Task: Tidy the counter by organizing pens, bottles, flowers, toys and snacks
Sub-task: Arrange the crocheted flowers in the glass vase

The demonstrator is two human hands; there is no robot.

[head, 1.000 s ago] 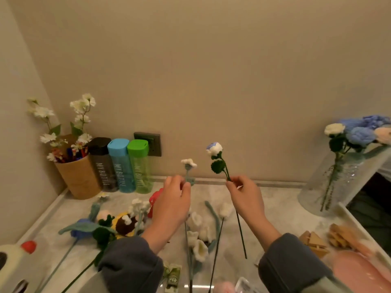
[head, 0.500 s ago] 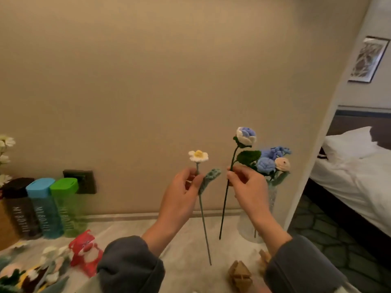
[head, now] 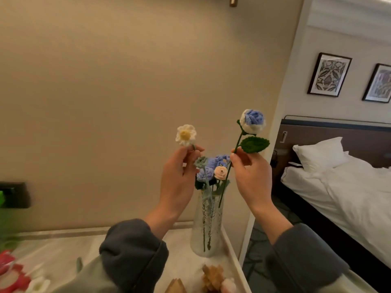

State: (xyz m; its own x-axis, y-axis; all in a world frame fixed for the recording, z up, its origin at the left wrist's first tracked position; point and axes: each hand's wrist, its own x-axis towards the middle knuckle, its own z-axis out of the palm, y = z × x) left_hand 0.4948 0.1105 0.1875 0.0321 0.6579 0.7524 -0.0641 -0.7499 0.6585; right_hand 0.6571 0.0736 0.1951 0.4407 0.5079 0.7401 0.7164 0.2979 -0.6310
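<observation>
Held two crocheted flowers upright at centre frame, above the glass vase (head: 208,229). Clamped the left grip (head: 177,182) on the white daisy (head: 185,135), thumb and fingertips pinched on the stem right under the bloom. Clamped the right grip (head: 251,178) on the blue-and-white rose (head: 252,121), thumb and forefinger pinched on the stem just below the green leaf. Left a narrow gap between the two grips, filled by the blue and peach blooms (head: 221,172) standing in the vase. Pointed both stems down toward the vase mouth; could not tell whether the tips sat inside the rim or in front of it. Found the vase low and right of centre, near the right edge of the pale bench (head: 63,250), with the raised lip just beside it and floor beyond. Saw open air above and to the left of the grips, plain wall behind. Noted wooden pieces (head: 211,278) at the bottom edge, near the vase foot, and a red toy (head: 10,271) in the lower left corner, well apart. Noted a bed (head: 349,197) at the right of the frame.
</observation>
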